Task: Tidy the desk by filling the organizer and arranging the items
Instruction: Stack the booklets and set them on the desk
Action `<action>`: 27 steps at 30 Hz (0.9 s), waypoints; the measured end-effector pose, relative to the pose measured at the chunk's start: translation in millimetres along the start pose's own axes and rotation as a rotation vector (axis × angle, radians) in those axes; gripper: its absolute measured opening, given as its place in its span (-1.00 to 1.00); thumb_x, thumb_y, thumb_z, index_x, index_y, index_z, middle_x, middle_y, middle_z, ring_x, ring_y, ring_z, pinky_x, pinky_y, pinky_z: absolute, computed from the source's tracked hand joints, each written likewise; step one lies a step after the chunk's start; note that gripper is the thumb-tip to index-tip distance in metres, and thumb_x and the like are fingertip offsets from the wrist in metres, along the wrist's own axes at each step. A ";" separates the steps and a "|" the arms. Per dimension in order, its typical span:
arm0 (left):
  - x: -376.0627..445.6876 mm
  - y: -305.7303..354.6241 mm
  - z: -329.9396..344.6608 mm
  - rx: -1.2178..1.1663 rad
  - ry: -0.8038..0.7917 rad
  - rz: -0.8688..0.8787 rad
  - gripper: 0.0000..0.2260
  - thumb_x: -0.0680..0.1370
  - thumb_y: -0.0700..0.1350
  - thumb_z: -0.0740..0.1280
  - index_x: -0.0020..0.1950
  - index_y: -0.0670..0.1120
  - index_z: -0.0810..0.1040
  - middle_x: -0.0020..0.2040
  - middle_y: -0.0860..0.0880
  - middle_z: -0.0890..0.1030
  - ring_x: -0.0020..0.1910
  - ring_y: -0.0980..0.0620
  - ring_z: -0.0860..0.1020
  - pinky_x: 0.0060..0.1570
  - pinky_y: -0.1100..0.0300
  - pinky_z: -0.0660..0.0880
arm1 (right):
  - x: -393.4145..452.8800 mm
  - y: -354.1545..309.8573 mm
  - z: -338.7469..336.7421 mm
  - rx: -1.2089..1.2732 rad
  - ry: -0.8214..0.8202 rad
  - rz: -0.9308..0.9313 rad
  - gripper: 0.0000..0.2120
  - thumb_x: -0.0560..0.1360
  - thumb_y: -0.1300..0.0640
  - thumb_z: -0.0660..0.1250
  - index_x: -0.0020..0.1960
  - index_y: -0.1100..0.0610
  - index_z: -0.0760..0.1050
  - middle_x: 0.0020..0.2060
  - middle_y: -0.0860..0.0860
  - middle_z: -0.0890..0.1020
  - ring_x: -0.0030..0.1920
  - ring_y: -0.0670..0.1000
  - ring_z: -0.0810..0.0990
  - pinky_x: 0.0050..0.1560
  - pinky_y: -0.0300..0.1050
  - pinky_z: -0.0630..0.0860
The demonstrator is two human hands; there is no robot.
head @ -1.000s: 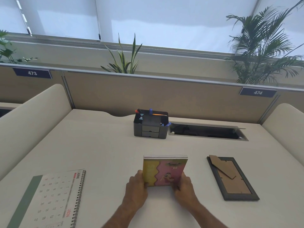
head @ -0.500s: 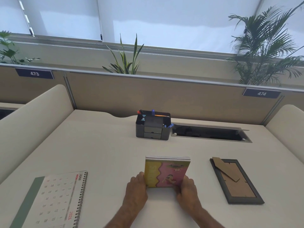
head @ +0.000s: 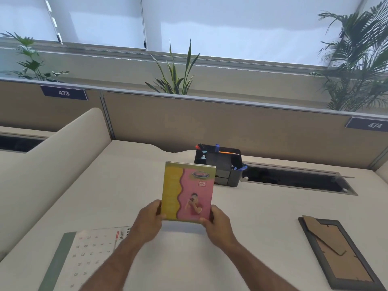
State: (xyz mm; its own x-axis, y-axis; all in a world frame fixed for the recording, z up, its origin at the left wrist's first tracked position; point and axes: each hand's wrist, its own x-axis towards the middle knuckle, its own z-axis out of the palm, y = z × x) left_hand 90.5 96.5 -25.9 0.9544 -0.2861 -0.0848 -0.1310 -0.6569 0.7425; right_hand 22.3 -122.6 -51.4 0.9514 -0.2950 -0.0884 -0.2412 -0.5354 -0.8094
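A yellow and pink book [head: 188, 192] is raised off the desk and stands nearly upright, its cover facing me. My left hand [head: 148, 220] grips its lower left corner and my right hand [head: 218, 222] grips its lower right corner. Behind the book, a dark grey desk organizer [head: 227, 166] with two small drawers sits near the partition, holding several pens and markers. The book hides part of the organizer's left front.
A spiral June calendar [head: 84, 257] lies flat at the front left. A dark picture frame [head: 340, 253] lies face down at the front right. An open cable slot [head: 298, 181] runs right of the organizer. Cream side dividers flank the white desk [head: 117, 185].
Both hands have lifted the book off the desk and tilted it upright, so it now overlaps the organizer. The view has shifted, moving the organizer and frame to the right.
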 end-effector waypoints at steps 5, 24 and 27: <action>40.9 -14.4 -39.9 -0.169 0.200 -0.110 -0.77 0.49 -0.26 0.40 0.07 -0.01 0.69 -0.17 0.05 0.67 -0.16 0.02 0.60 -0.11 0.19 0.46 | 49.9 -46.4 33.6 0.187 -0.006 0.084 -0.81 0.48 0.13 0.45 0.09 0.06 0.59 -0.09 -0.06 0.68 -0.11 -0.06 0.62 -0.23 -0.27 0.51; 181.7 -76.3 -46.6 -0.140 0.303 -0.291 -0.83 0.50 -0.28 0.28 -0.22 -0.19 0.65 -0.22 -0.25 0.64 -0.28 -0.11 0.46 -0.35 0.24 0.36 | 193.8 -68.2 105.9 0.218 0.036 0.394 -0.89 0.35 0.21 0.50 -0.34 0.11 0.63 -0.29 0.10 0.72 -0.36 0.06 0.62 -0.21 0.00 0.67; 192.8 -78.3 -48.6 -0.126 0.275 -0.248 -0.81 0.53 -0.27 0.27 -0.16 -0.15 0.67 -0.21 -0.21 0.65 -0.21 -0.14 0.52 -0.31 0.23 0.38 | 197.7 -68.3 110.4 0.228 0.099 0.408 -0.87 0.28 0.18 0.53 -0.40 0.10 0.63 -0.42 0.05 0.70 -0.34 0.11 0.69 -0.19 0.11 0.68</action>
State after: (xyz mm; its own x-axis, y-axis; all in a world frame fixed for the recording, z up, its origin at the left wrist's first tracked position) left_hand 297.7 126.7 -68.1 0.9915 0.0795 -0.1032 0.1302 -0.5873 0.7989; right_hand 248.0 -56.9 -77.7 0.7624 -0.5252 -0.3781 -0.5323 -0.1766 -0.8279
